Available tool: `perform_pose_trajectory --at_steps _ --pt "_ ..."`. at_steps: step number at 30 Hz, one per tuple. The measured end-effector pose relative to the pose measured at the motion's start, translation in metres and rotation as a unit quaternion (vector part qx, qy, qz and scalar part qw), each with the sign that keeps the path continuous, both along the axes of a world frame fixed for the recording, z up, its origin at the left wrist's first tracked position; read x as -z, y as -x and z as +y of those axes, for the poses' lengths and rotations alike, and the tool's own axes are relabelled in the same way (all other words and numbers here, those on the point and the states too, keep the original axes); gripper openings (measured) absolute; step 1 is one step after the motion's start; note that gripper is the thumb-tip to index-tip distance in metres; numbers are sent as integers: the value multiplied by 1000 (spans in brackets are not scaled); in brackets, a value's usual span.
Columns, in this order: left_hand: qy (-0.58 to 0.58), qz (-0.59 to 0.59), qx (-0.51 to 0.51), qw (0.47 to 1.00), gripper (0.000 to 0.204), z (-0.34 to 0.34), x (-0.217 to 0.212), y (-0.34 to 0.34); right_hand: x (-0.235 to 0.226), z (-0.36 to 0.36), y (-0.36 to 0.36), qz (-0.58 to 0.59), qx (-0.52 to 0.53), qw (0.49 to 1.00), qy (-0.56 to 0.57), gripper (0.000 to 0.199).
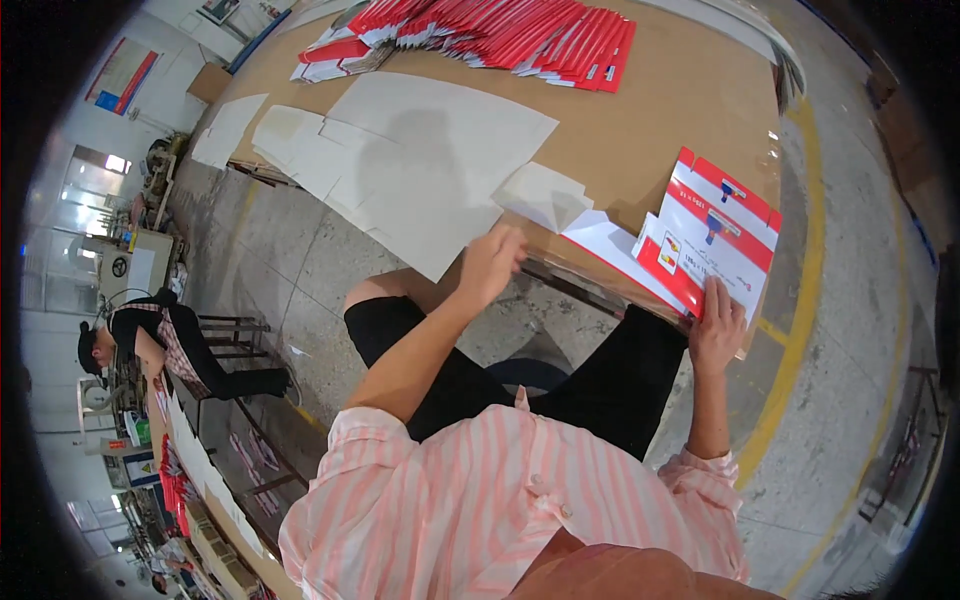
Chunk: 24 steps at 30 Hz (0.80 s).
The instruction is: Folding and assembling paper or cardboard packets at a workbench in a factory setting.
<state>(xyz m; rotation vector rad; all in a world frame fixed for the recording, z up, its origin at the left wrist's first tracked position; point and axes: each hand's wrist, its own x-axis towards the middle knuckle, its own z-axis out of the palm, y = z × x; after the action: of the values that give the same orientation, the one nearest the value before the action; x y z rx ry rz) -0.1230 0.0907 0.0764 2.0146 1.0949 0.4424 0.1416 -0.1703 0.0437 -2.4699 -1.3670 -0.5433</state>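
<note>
The right hand [715, 330] is resting fingers on the carton [712, 235] ahead, grip unclear; the left hand [490, 264] is hanging half-curled, holding nothing visible. Even fingertip pressure should be preventing slipping.

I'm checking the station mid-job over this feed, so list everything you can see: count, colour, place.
table: one, brown top, ahead
pile of cartons: one, red and white, table's far side
carton: one, red and white, table's near right
sheets: several, overlapping, off-white, middle to left of table
box: one, brown, upper left
poster: one, red, blue and pale, upper-left wall
machinery: uncountable, mostly grey, far left
co-worker: one, dark clothes, left
floor: one, grey, all around
floor line: yellow, right; others partly visible
shirt: one, pink-and-white stripes, bottom
left hand: one, bare, by table's near edge; contact unclear
right hand: one, bare, on the carton
</note>
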Motion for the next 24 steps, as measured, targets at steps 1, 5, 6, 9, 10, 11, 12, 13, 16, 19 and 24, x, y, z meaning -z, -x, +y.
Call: perform_pose_trajectory --at_steps 1,5,6,9,10,11,12,13,16,19,24 --pt "207 -117 -41 971 36 0 5 -5 -3 3 2 1 -6 1000 -13 57" --pt "363 -377 -174 834 36 16 15 -44 -5 5 -1 7 -33 999 -30 55" --pt "312 -438 -216 815 36 16 13 -52 -4 3 -3 13 -49 998 -34 55" --pt "277 -434 -198 834 29 12 3 -61 -1 2 -5 5 -57 998 -24 56" --pt "241 -438 -185 846 29 8 -1 -63 -2 0 -6 4 -53 998 -22 56" --pt "244 -437 -183 846 29 3 -6 -64 -2 -1 -6 5 -47 999 -16 57" --pt "264 -447 -176 836 27 -2 -12 -62 -3 -1 -7 6 -45 999 -12 57" --pt "284 -457 -169 826 24 -4 -16 -61 -4 -2 -8 5 -45 999 -11 57" --pt "289 -423 -223 829 23 9 -2 -55 -6 -3 -9 0 -72 997 -12 59" --pt "67 -217 -117 967 24 10 2 -42 -12 -1 -7 31 -69 997 -11 58" --pt "-222 0 248 943 29 -23 -24 -56 -35 -2 -4 45 -105 991 71 53"
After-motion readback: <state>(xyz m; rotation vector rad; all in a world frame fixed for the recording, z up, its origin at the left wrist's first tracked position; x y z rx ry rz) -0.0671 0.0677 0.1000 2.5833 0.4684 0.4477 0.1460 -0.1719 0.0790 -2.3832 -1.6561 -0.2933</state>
